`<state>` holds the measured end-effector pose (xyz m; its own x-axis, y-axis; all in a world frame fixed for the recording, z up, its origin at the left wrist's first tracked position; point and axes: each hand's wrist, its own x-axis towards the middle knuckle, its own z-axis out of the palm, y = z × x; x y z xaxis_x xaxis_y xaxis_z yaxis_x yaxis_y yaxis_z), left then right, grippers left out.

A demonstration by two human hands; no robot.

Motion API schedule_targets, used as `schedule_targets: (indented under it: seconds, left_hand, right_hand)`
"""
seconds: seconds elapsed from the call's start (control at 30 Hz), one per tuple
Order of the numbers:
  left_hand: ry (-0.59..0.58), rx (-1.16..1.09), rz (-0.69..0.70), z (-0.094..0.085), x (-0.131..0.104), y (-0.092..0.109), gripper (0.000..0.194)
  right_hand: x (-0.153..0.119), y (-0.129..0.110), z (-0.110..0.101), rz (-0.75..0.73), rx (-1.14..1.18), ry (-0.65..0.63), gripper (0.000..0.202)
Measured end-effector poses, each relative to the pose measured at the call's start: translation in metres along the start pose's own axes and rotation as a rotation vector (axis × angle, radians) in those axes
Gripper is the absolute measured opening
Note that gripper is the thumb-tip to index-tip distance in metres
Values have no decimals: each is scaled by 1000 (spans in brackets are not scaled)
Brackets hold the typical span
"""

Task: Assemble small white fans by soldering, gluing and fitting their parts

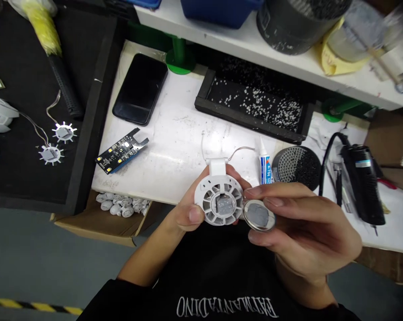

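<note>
My left hand [192,210] is closed around a white round plastic housing [208,183] with radial slots and a grey pad at its centre. A thin wire runs from the housing's upper end. Close beside its right edge, my right hand [302,218] pinches a round metal disc [259,216] between thumb and fingers. Grey material covers much of the disc's face. Whether disc and housing touch, I cannot tell. Just above my right fingers lies a blue and white glue tube [265,165], nozzle pointing away from me.
Left on the white bench lie a black phone [140,89] and a circuit board [121,150]. A black tray [201,103] holds small white pellets. Right are a round perforated dish [288,160] and a black corded tool [362,183]. A cardboard box [94,225] of white parts stands below.
</note>
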<state>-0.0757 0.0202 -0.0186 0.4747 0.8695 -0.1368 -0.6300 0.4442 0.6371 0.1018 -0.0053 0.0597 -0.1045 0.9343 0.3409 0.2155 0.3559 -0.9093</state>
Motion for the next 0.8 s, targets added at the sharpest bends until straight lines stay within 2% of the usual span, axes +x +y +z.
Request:
schedule_targets:
  seconds: [0.1, 0.2, 0.3, 0.37, 0.47, 0.53, 0.6, 0.7, 0.8]
  left_hand:
    - [21, -98, 130, 1, 6, 7, 67]
    - [51, -170, 163, -4, 1, 18, 62]
    - [61, -195, 180, -12, -13, 28, 65]
    - [99, -189, 207, -16, -24, 34, 67]
    - [136, -158, 227, -17, -41, 43, 66]
    - [120, -164, 208, -16, -50, 48, 61]
    - [88, -184, 183, -14, -56, 51, 58]
    - [24, -155, 210, -12, -58, 50, 61]
    - [19, -113, 210, -7, -55, 46, 60]
  right_hand:
    - [5, 3, 7, -37, 27, 74, 48]
    - [9, 13, 13, 67, -80, 163, 43]
    - [14, 25, 22, 187, -408, 78, 33]
    - [19, 32, 32, 191, -564, -24, 28]
    - [30, 42, 57, 120, -599, -72, 24]
    - [37, 48, 73, 80, -606, -80, 23]
    - [42, 52, 84, 80, -645, -131, 30]
    - [39, 47, 81, 138, -657, -231, 53]
    - [23, 28, 54, 159, -584, -227, 57]
